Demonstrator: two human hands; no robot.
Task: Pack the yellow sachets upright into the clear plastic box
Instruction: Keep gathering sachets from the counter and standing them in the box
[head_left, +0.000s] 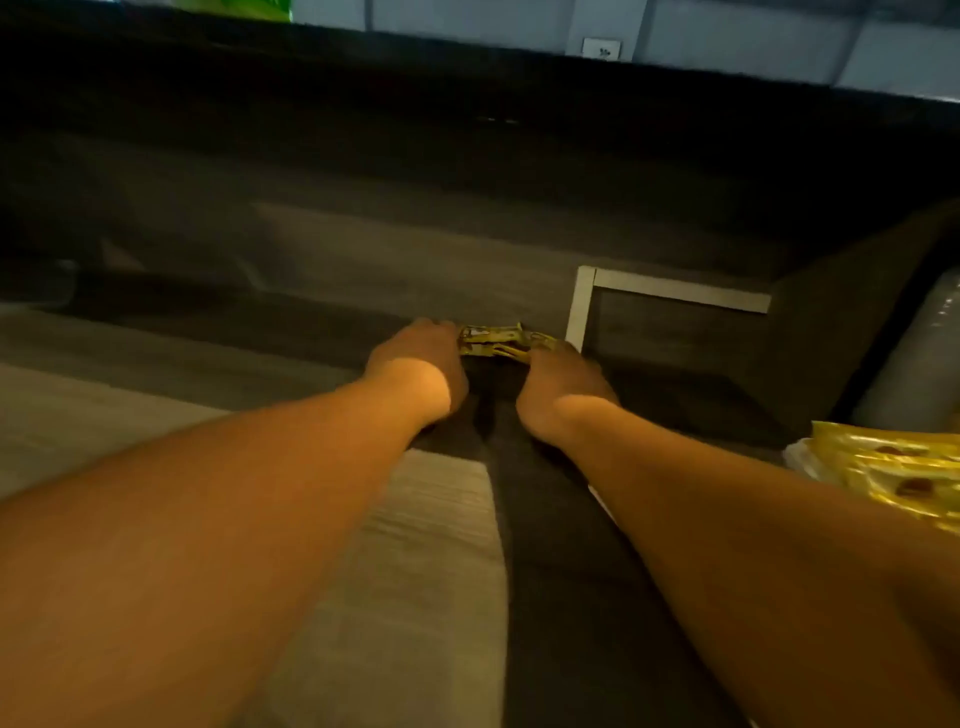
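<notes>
Your left hand (423, 358) and right hand (558, 376) are pinching a sachet bundle (493, 340); fingers hidden; the box isn't showing, so you're risking spilling sachets

Both arms outstretched, hands (415, 358) (563, 382) close together.

just the one head cam here, wide-angle, looking forward and down along both forearms at the white taped corner (582, 306) on the grey table (363, 270), fairly close, with the wall socket (601, 49) way beyond it
</notes>
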